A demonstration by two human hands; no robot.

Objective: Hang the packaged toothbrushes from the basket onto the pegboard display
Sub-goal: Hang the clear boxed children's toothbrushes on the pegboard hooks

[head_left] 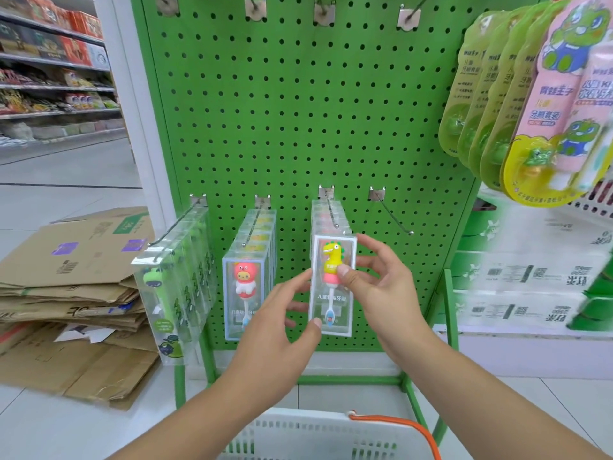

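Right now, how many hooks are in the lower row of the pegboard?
4: left hook with green packs, second with pink-figure packs, third with dinosaur packs, and the bare right hook.

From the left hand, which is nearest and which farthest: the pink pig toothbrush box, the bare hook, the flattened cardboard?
From the left hand:
1. Pink pig toothbrush box, just to its left.
2. Bare hook, up and to the right on the pegboard.
3. Flattened cardboard, on the floor far left.

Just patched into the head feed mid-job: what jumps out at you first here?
Centre frame, both hands hold a clear boxed toothbrush with a yellow dinosaur handle against the green perforated pegboard, the left hand at its lower edge, the right hand at its side. Just right of it, one bare metal hook juts out.
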